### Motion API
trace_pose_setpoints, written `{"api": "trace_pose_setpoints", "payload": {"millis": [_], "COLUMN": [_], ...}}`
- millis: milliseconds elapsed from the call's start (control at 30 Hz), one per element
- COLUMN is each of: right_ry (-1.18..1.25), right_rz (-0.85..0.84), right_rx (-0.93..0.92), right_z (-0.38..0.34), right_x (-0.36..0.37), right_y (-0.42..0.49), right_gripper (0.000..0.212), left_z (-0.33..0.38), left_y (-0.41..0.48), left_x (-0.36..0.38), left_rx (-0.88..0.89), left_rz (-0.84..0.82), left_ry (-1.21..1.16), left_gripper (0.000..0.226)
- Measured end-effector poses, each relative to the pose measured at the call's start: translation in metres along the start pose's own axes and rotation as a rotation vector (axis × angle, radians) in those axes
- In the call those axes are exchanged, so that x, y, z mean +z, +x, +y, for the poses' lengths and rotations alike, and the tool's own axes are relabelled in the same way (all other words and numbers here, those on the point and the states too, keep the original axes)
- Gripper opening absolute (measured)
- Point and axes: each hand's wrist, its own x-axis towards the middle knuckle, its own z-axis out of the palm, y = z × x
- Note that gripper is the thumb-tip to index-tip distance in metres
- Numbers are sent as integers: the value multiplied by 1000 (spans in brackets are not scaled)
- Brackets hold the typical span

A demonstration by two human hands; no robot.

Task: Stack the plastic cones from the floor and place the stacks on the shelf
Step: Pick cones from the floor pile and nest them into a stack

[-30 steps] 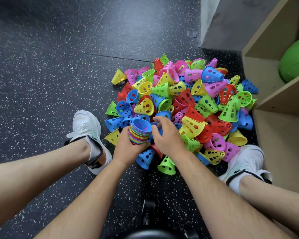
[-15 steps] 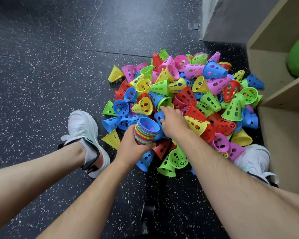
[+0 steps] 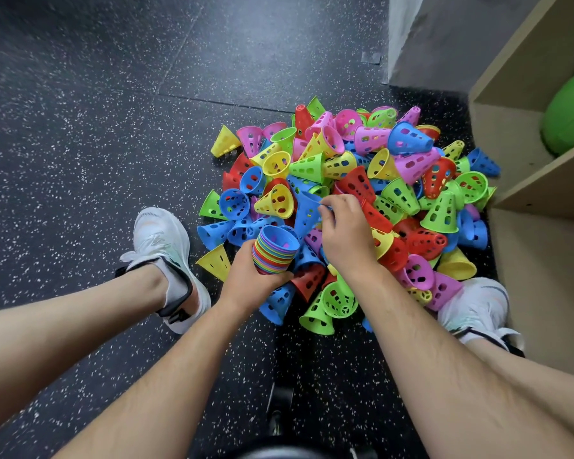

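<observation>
1 stack (image 3: 275, 248) near-vert., mouths up

The pile of cones (image 3: 395, 193) was red, blue, green, yellow, pink and purple, all dotted with holes. The stack (image 3: 274, 256) showed rainbow-striped rims under a blue top, matched by a single blue cone (image 3: 307, 215). The floor (image 3: 96, 127) was black flecked white, the shoe (image 3: 161, 233) white with black trim, the shelf (image 3: 544, 190) pale tan.

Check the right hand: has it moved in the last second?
Yes. Measured against the open-mouthed yellow cone, the right hand has shifted forward, away from the person, and now pinches a blue cone.
</observation>
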Motion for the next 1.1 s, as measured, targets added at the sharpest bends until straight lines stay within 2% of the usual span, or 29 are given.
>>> {"api": "trace_pose_setpoints", "payload": {"millis": [133, 233, 367, 500, 600, 667, 800, 933, 1100], "right_ry": [57, 73, 64, 92, 87, 25, -135, -218, -196], "right_rz": [44, -54, -190, -328, -277, -254, -383, -501, -476], "right_rx": [-68, -116, -155, -120, -87, -55, 49, 119, 156], "right_z": [-16, -23, -29, -34, -31, -25, -14, -15, -15], "right_x": [-8, -9, -2, 6, 13, 19, 30, 37, 38], "right_y": [-6, -13, -29, -40, -40, -37, -33, -33, -30], "right_gripper": [21, 19, 13, 20, 19, 25, 41, 48, 45], "left_z": [-2, 7, 15, 14, 17, 17, 2, -11, -15], "left_y": [-1, -6, -14, -20, -27, -29, -27, -24, -19], "left_x": [-1, -3, -7, -10, -12, -13, -17, -17, -20], "left_rx": [3, 44, 71, 64, 62, 70, 61, 62, 77], "left_rz": [-22, -40, 3, 13, 63, 40, -9, -36, -66], "left_ry": [-3, -35, -53, -50, -64, -35, -44, -57, -53], "left_gripper": [54, 38, 34, 38, 45, 46, 35, 35, 32]}}
